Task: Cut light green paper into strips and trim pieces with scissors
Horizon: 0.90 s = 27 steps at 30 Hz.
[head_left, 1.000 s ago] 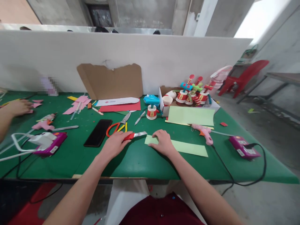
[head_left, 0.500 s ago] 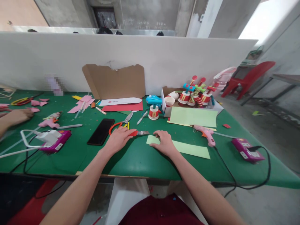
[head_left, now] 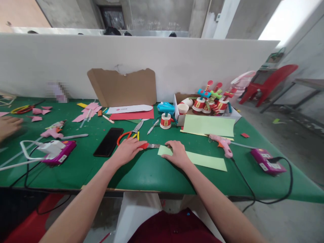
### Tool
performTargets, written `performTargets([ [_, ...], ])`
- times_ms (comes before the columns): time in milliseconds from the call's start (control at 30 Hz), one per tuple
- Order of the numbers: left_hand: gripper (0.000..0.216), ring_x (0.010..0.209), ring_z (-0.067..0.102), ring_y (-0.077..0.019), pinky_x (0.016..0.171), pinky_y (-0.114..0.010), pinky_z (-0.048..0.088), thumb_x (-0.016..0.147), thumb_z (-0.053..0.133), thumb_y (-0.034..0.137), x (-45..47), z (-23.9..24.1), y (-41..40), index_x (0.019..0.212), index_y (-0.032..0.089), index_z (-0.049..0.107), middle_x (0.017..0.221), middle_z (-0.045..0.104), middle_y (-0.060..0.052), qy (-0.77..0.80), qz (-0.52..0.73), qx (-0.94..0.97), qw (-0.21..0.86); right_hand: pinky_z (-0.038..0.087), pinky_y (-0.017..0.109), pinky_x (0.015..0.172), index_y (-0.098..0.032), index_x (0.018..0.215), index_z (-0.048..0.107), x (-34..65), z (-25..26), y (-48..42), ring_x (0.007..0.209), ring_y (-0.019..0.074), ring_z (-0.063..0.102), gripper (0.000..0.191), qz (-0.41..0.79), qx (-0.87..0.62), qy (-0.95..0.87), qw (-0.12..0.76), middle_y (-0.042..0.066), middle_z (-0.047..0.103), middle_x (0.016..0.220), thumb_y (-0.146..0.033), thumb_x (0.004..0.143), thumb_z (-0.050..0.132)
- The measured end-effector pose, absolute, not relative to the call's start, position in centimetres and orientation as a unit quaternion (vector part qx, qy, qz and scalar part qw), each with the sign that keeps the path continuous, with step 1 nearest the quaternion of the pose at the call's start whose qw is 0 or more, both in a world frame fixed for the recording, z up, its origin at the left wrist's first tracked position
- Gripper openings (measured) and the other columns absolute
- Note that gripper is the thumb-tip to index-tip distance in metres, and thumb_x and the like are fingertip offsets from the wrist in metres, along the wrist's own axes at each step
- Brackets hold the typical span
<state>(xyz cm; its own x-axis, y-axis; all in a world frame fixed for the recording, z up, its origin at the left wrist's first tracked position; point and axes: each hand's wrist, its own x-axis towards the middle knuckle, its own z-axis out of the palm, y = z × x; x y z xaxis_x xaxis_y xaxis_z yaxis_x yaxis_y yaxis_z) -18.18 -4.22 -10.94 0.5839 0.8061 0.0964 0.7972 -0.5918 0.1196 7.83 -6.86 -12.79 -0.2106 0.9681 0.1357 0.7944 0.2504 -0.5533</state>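
Observation:
My left hand is closed round a red-handled utility knife whose blade points right, toward a light green paper strip lying on the green table. My right hand lies on the strip's left end, fingers curled down and pressing it flat. Red-handled scissors and a black phone lie just left of my left hand.
A pink glue gun and purple adapter with cable lie at right. A larger green sheet, a box of cup toys, cardboard and red paper stand behind. Another person's hand is at far left.
My left hand has slid the knife slightly right until its blade tip meets the strip's left end. The other person's hand at far left has drawn back toward the edge.

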Motion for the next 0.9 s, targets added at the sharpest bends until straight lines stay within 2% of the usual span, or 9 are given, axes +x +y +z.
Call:
performTargets([
  [133,0.035,0.103,0.054,-0.0205,0.088,-0.032,0.042,0.097,0.036,0.029,-18.0,-10.9,-4.5,0.124,0.025,0.059,0.11,0.061,-0.008,0.424,0.073,0.902,0.04,0.038,0.037,0.086,-0.021,0.107,0.062,7.9,-12.8,-6.9,0.098,0.0242,0.054,0.038,0.179,-0.575,-0.765,0.229,0.007,0.065,0.101,-0.036,0.075,0.075],
  [233,0.035,0.1,0.053,-0.0199,0.088,-0.033,0.042,0.098,0.036,0.029,-17.7,-11.2,-4.8,0.125,0.024,0.058,0.108,0.06,-0.008,0.405,0.062,0.911,0.038,0.037,0.037,0.09,-0.023,0.111,0.065,8.0,-12.9,-7.0,0.103,0.0226,0.054,0.024,0.181,-0.555,-0.778,0.235,0.007,0.065,0.107,-0.03,0.088,0.06],
  [333,0.038,0.096,0.052,-0.0204,0.087,-0.033,0.041,0.097,0.036,0.027,-17.3,-11.5,-5.4,0.131,0.025,0.054,0.105,0.059,-0.007,0.4,0.047,0.915,0.022,0.037,0.037,0.093,-0.026,0.11,0.068,8.1,-12.9,-7.0,0.107,0.022,0.053,0.024,0.171,-0.549,-0.789,0.218,0.006,0.064,0.11,-0.022,0.092,0.054],
  [500,0.058,0.099,0.049,-0.0212,0.086,-0.035,0.039,0.089,0.03,0.003,-17.2,-11.7,-6.5,0.139,0.028,0.045,0.107,0.058,-0.008,0.405,0.027,0.914,-0.003,0.038,0.04,0.096,-0.03,0.108,0.071,8.0,-13.0,-7.0,0.113,0.0234,0.051,0.024,0.148,-0.547,-0.797,0.206,0.006,0.062,0.117,-0.024,0.091,0.054],
  [567,0.062,0.1,0.049,-0.0212,0.086,-0.036,0.038,0.086,0.029,-0.001,-17.2,-11.7,-6.8,0.138,0.029,0.046,0.109,0.058,-0.008,0.413,0.03,0.91,-0.008,0.039,0.04,0.096,-0.03,0.109,0.071,8.0,-13.0,-7.0,0.114,0.0232,0.052,0.026,0.145,-0.551,-0.796,0.203,0.006,0.062,0.119,-0.025,0.093,0.052],
  [767,0.045,0.101,0.048,-0.0214,0.09,-0.036,0.037,0.095,0.032,0.015,-17.4,-12.0,-6.6,0.134,0.028,0.051,0.113,0.057,-0.009,0.408,0.05,0.911,0.029,0.034,0.045,0.105,-0.037,0.122,0.064,7.7,-13.2,-7.0,0.132,0.0272,0.04,0.033,0.126,-0.575,-0.794,0.151,0.004,0.054,0.138,-0.027,0.095,0.048],
  [900,0.043,0.099,0.048,-0.0211,0.089,-0.036,0.038,0.096,0.033,0.019,-17.5,-12.2,-6.3,0.133,0.028,0.052,0.11,0.057,-0.008,0.403,0.065,0.911,0.057,0.035,0.047,0.105,-0.041,0.127,0.059,7.6,-13.3,-7.0,0.135,0.0283,0.038,0.036,0.115,-0.571,-0.801,0.135,0.002,0.05,0.143,-0.028,0.096,0.047],
])
